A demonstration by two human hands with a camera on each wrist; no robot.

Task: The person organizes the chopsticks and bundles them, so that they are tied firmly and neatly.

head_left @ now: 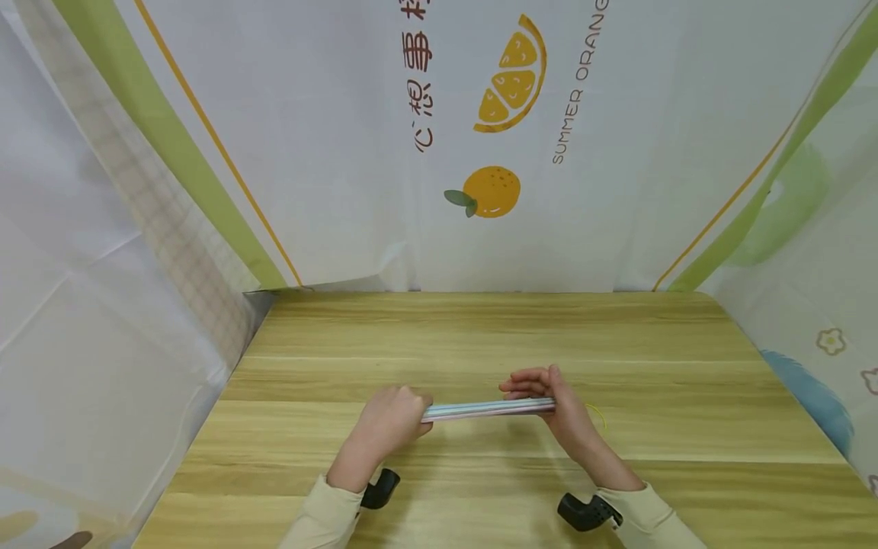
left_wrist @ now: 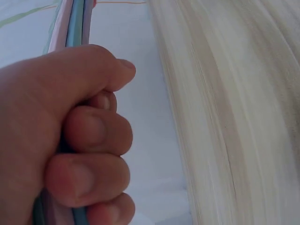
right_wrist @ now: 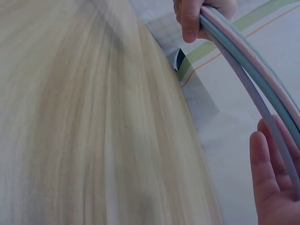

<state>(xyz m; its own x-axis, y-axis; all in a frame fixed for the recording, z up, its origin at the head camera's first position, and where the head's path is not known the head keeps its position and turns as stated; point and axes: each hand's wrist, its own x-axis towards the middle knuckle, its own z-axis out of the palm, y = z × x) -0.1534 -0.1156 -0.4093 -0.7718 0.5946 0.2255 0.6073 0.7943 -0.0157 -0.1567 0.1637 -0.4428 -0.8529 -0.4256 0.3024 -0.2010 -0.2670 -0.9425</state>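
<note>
- Head view: both hands hold a bundle of straws above the table; a yellow band shows.
- Left wrist view: left hand fisted round them.
- Right wrist view: right hand grips loosely.

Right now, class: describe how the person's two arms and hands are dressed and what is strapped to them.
Both arms wear pale cream long sleeves, cuffs ending at the wrists. The left hand and right hand are bare: no gloves, and no rings or watch that the views show. A black, curved camera mount sits under each wrist, left and right.
</note>
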